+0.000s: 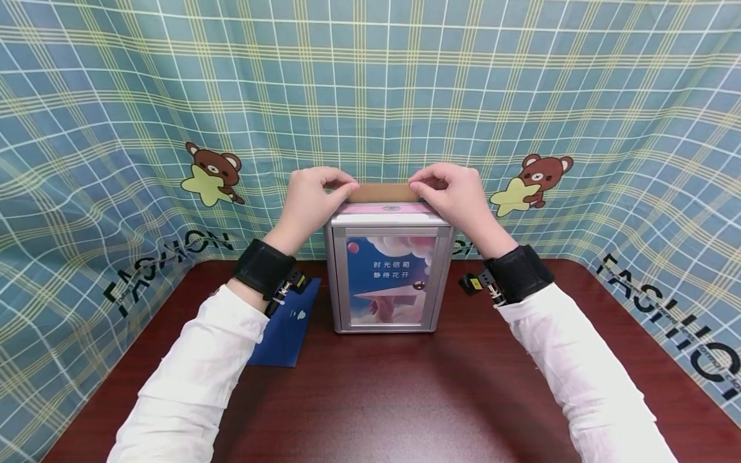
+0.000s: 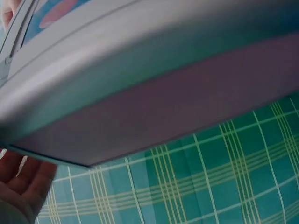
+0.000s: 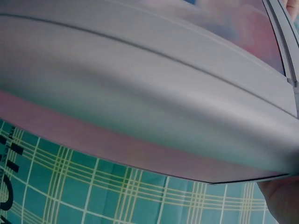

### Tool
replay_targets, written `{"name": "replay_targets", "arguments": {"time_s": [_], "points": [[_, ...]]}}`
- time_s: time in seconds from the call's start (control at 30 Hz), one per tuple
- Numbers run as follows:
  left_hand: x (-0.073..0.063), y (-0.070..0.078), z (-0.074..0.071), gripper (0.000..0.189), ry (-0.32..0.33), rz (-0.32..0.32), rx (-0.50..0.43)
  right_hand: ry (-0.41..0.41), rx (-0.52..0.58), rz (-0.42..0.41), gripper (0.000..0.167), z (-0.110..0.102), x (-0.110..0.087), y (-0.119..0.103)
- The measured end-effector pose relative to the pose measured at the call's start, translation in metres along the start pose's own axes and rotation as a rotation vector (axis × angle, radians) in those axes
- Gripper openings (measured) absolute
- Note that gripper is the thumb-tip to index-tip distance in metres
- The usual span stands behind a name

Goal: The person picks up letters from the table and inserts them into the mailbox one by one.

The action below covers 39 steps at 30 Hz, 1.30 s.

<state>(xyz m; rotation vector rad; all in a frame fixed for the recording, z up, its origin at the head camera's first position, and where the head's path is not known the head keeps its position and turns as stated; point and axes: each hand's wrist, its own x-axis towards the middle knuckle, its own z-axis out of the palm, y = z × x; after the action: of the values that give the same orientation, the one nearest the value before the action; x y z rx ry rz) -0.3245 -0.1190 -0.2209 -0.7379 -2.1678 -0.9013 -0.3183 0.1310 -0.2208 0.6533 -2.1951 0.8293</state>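
Observation:
A silver-framed mailbox (image 1: 386,276) with a pink-and-blue picture front and a round lock stands upright on the table. Above its top, my left hand (image 1: 321,193) pinches the left end of a brown envelope (image 1: 384,192) between thumb and fingers. The right hand (image 1: 454,193) pinches the other end. Only a strip of the envelope shows; its lower part is hidden behind the mailbox's top edge. In the left wrist view, left-hand fingers (image 2: 30,179) lie by the mailbox's edge. Part of the right hand (image 3: 283,198) appears at the lower right of its wrist view.
A dark blue envelope (image 1: 289,328) lies on the red-brown table (image 1: 370,405) left of the mailbox, partly covered by the left forearm. Behind and at the sides hangs a checked curtain (image 1: 382,96) with bear prints. Both wrists wear black camera bands.

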Motion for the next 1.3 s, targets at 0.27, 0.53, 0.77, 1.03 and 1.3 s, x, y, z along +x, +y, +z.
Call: {"name": "replay_targets", "arguments": {"time_s": [0.27,0.53,0.77,1.03,1.3], "points": [[-0.012,-0.01,-0.005,0.022,-0.119,-0.047,0.014,-0.147,-0.023,-0.055,0.016,-0.005,-0.01,0.003],[-0.035,-0.018,-0.011,0.039,-0.077,-0.096,-0.025,-0.098,0.061,-0.029,0.022,-0.003,-0.022,0.014],[-0.075,-0.035,-0.015,0.062,-0.075,-0.28,0.021,-0.098,0.181,0.102,0.046,0.002,-0.04,0.03],[-0.122,-0.078,0.001,0.086,-0.184,-0.492,0.263,-0.171,0.403,0.294,0.065,0.008,-0.048,0.038],[-0.159,-0.11,0.021,0.106,-0.493,-0.697,0.317,-0.157,0.461,0.298,0.064,0.013,-0.046,0.04]]}}
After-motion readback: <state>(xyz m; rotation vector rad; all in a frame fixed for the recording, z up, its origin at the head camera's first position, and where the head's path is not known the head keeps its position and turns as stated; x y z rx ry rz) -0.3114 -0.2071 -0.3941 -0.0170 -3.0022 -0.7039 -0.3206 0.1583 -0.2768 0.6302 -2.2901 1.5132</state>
